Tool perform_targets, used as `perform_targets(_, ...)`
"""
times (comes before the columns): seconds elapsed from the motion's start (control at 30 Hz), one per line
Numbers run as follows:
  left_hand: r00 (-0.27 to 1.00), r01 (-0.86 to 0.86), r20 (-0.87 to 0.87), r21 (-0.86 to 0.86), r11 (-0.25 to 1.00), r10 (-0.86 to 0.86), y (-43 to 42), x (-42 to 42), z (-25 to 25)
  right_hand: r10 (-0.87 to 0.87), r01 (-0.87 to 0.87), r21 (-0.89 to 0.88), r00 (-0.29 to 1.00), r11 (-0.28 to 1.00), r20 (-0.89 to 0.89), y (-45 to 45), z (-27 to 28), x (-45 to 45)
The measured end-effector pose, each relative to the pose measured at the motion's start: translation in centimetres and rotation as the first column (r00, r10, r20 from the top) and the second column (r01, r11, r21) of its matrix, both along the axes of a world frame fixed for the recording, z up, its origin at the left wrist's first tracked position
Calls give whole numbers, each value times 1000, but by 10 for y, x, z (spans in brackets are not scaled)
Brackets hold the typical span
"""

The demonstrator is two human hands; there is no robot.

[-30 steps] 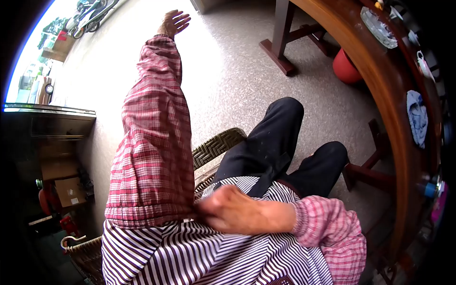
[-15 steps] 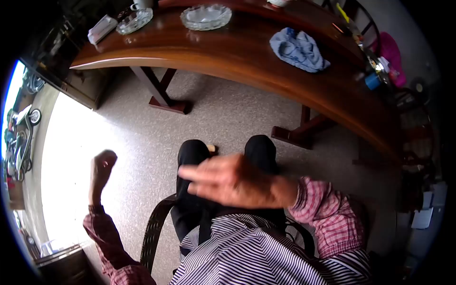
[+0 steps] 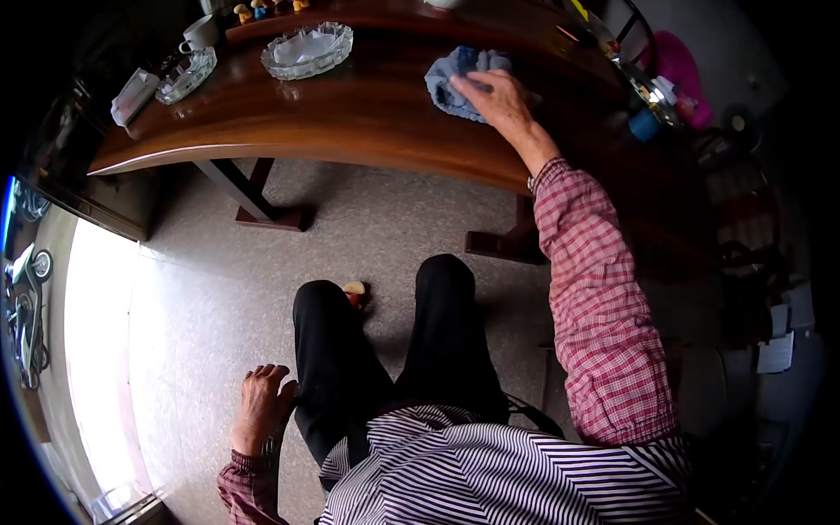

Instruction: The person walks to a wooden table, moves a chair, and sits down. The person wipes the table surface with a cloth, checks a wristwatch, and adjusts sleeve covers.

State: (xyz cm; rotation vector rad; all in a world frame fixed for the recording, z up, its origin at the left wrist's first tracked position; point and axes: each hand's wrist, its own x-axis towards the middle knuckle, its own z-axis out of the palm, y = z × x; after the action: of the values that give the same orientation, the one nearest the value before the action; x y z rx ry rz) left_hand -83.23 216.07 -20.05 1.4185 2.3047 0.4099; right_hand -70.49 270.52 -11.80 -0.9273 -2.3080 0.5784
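Note:
A crumpled blue-grey cloth [image 3: 446,94] lies on the dark wooden table [image 3: 385,131], toward its right half. My right hand [image 3: 503,98] reaches out over the cloth, its fingers stretched across the top and its wrist coming in from the lower right. The fingertips seem to touch the cloth; a firm grasp does not show. Low on the left, my left hand [image 3: 260,401] is beside my left knee, above the chair's armrest. Its fingers are loosely bent and apart, with nothing visible in them.
A glass ashtray [image 3: 306,52] with white paper inside stands left of the cloth. Farther left are a second glass dish [image 3: 188,77], a white tissue pack [image 3: 134,96] and a white cup [image 3: 199,35]. A blue cup [image 3: 644,125] is at the right.
My right hand has gone from above my lap forward to the cloth. My left hand has come in from the far left toward my knee. The view has shifted.

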Motion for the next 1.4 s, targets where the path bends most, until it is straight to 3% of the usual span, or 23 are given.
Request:
perform_targets(0.03, 1000, 14, -16, -23, 1000, -14, -1, 1, -4, 24, -23, 156, 1000, 988, -5, -23, -7, -3)
perform_targets(0.07, 1000, 20, -10, -24, 1000, -20, 0, 2, -7, 71, -70, 183, 997, 981, -1, -37, -14, -3)
perform_targets(0.23, 1000, 30, 10, -73, 997, -30, 2, 5, -15, 103, -108, 150, 994, 983, 38, -78, -15, -3)
perform_targets(0.37, 1000, 2, -7, -54, 999, -2, -5, 1, -29, 228, -230, 193, 973, 954, 30, -106, -19, -19)
perform_targets(0.53, 994, -70, -92, -28, 997, 67, -21, -1, -46, 230, -164, 482, 970, 860, -81, -139, -39, -44)
perform_targets(0.6, 993, -112, -57, -128, 986, 105, -27, -13, -48, 242, -138, 600, 966, 788, -96, -142, -40, -39)
perform_targets(0.73, 991, -129, -67, -201, 971, 118, -41, -23, -54, 250, -140, 617, 964, 775, -95, -127, -45, -9)
perform_targets(0.8, 988, -108, -124, -156, 982, 89, -48, -27, -63, 264, -147, 569, 956, 809, -128, -119, -45, 31)
perform_targets(0.9, 983, -64, -176, -52, 997, 54, -52, -27, -71, 50, -27, 600, 999, 799, -22, -104, -49, 116)
perform_targets(1.0, 984, -52, -173, -29, 998, 46, -50, -25, -68, -205, 194, 580, 978, 791, -47, -88, -30, 212)
perform_targets(1.03, 986, -71, -153, -55, 996, 61, -48, -23, -63, -293, 274, 556, 955, 785, -56, -79, -30, 246)
perform_targets(1.07, 988, -90, -135, -81, 993, 78, -46, -22, -61, -393, 387, 412, 917, 825, -74, -70, -31, 279)
perform_targets(1.1, 988, -88, -132, -76, 993, 77, -48, -24, -65, -508, 453, 523, 860, 721, -44, -62, -28, 307)
perform_targets(1.13, 987, -66, -148, -15, 998, 63, -52, -26, -71, -534, 519, 473, 837, 711, -115, -48, -30, 338)
perform_targets(1.2, 984, -53, -167, 54, 997, 61, -55, -29, -72, -616, 568, 536, 780, 624, -110, -14, -35, 399)
perform_targets(1.3, 991, -118, -76, -115, 986, 110, -51, -33, -66, -785, 684, 504, 619, 528, -17, 11, -22, 429)
perform_targets(1.37, 982, -74, -174, 39, 996, 80, -46, -36, -68, -809, 697, 495, 587, 519, 20, 18, -23, 426)
perform_targets(1.4, 983, -149, -113, -65, 987, 141, -32, -37, -56, -803, 696, 499, 596, 516, 0, 23, -27, 424)
